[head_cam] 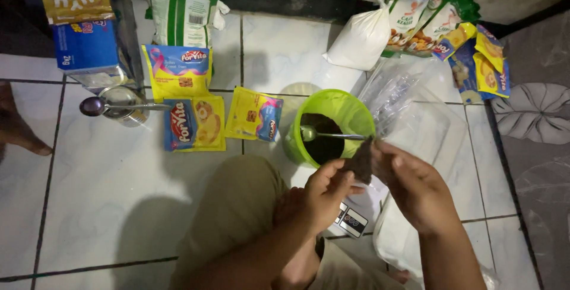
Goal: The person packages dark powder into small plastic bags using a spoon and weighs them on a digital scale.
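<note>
Dark sachet (360,162), small and crumpled, is pinched between both hands just near of the green bowl (330,125), likely held there so whatever falls from it lands in the bowl. The left hand (323,190) holds its lower edge in a narrow grip; the right hand (409,184) pinches its upper right side likewise. A spoon (332,135) rests across the dark powder inside the bowl. Clear plastic bags (404,106) lie right of the bowl on the tiled floor (107,189); yellow packets (196,120) lie to the left, a white sack (359,40) beyond.
</note>
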